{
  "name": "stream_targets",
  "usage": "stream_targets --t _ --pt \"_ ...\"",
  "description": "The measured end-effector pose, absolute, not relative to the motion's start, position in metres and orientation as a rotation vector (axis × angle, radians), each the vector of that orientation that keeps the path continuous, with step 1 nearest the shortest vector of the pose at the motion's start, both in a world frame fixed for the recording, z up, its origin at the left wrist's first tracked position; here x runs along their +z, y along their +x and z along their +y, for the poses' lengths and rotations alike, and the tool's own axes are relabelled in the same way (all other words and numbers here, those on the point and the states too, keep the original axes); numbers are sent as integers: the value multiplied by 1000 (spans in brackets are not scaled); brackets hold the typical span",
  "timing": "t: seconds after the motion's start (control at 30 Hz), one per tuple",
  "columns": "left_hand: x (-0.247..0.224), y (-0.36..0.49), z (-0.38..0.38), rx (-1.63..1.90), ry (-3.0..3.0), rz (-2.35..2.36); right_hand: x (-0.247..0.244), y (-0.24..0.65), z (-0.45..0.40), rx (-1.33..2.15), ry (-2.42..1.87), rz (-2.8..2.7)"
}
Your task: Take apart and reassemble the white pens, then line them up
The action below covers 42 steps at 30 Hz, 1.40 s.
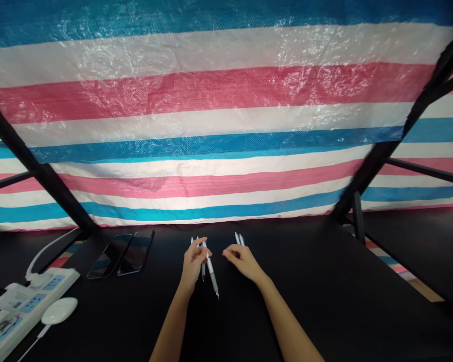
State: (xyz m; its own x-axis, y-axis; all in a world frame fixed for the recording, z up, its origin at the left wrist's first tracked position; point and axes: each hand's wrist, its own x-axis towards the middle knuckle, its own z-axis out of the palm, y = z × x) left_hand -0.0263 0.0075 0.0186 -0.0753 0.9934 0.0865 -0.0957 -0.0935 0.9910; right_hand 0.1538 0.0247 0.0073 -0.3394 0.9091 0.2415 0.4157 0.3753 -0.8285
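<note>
My left hand (193, 261) pinches a white pen with a grey grip (211, 271) between thumb and fingers, its tip slanting down toward me and to the right. More pens of the same kind (203, 271) show partly behind and below that hand; how many is hidden. To the right, my right hand (245, 259) rests low over the table, fingers curled in and thumb close to the forefinger, with nothing visible at the fingertips. Just beyond its knuckles the upper ends of two white pens (239, 238) stick out, the rest covered by the hand.
Two dark phones (111, 256) lie side by side on the black table (309, 296) at left. Nearer stands a white power strip (33, 296) with plugs and a cable, beside a round white charger (59, 310). A striped plastic sheet (211, 120) hangs behind, between black frame bars (392, 146).
</note>
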Motion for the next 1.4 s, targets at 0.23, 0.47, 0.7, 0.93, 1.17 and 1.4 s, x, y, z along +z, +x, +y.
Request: stream_targets --t 0.23,0.47,0.7,0.93,1.17,1.4 --pt "15 -27 9 1400 1159 1164 8 154 25 868 -1154 -1914" --pt "17 -29 7 1445 1097 1197 7 155 25 864 -1161 -1907" --pt "13 -28 9 1483 980 1211 7 156 26 863 -1155 -1900" --pt "8 -32 14 1514 901 1325 5 157 27 854 -1160 -1877" --pt "-6 -41 23 1565 902 1372 3 158 28 859 -1162 -1862" --pt "-23 -53 27 1593 1050 1559 2 162 31 807 -1288 -1829"
